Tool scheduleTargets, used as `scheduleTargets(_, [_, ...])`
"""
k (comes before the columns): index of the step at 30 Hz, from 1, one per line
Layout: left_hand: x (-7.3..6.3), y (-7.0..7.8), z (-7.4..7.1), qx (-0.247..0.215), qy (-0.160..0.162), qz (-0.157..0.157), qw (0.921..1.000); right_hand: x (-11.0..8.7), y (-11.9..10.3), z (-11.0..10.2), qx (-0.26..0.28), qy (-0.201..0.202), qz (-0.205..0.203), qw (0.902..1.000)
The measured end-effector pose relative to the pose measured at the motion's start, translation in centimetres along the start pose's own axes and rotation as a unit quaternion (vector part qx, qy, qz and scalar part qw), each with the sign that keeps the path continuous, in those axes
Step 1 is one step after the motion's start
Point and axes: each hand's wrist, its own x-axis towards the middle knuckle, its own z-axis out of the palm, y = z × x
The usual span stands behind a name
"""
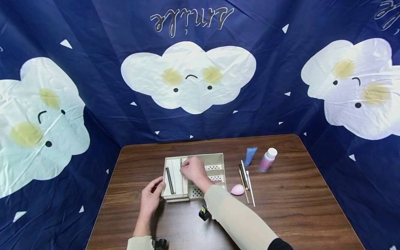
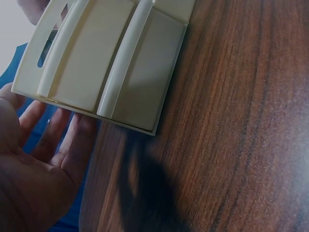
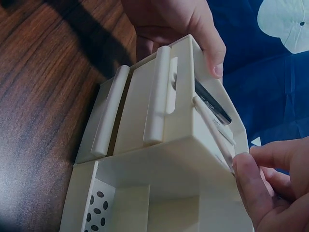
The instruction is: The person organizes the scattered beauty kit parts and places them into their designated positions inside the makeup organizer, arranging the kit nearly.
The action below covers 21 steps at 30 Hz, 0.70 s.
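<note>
A cream desktop organizer [image 1: 214, 155] has a shallow top tray over two drawers [image 2: 91, 58] on its left and open compartments on its right. My right hand [image 1: 193, 169] is over the tray, thumb and forefinger pinching the end of a slender makeup brush [image 3: 212, 126]. The brush's other end lies along the tray. Beside it in the tray are a black pen-like stick [image 1: 169, 180] and a thin pale stick [image 1: 172, 175]. At the organizer's left side my left hand [image 1: 150, 195] holds it, thumb [image 3: 215, 55] at the tray wall and fingers [image 2: 72, 135] against the outer side.
Right of the organizer lie a pink makeup sponge [image 1: 238, 190] and several thin brushes and pencils [image 1: 250, 189]. Behind them are a blue tube [image 1: 249, 157] and a pink-purple bottle with a white cap [image 1: 267, 160]. A blue cloth [image 1: 187, 125] hangs behind the wooden table [image 1: 297, 194].
</note>
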Motion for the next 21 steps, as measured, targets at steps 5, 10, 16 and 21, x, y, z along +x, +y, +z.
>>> scheduleTargets(5, [0.0,0.1,0.0,0.003,0.001,-0.002,1.0,-0.1,0.2,-0.3,0.062,-0.025,-0.001,0.9978])
scheduleTargets(10, [0.0,0.1,0.0,0.005,0.004,0.0,1.0,-0.1,0.7,-0.7,0.103,-0.055,-0.013,0.9931])
scheduleTargets(16, [0.0,0.0,0.0,0.006,0.011,0.005,0.9999,-0.3,1.0,-0.5,-0.037,-0.074,-0.092,0.9923])
scheduleTargets(21, [-0.1,-0.1,0.0,0.01,0.011,0.002,0.9999,-0.3,1.0,-0.1,-0.083,-0.064,-0.117,0.9875])
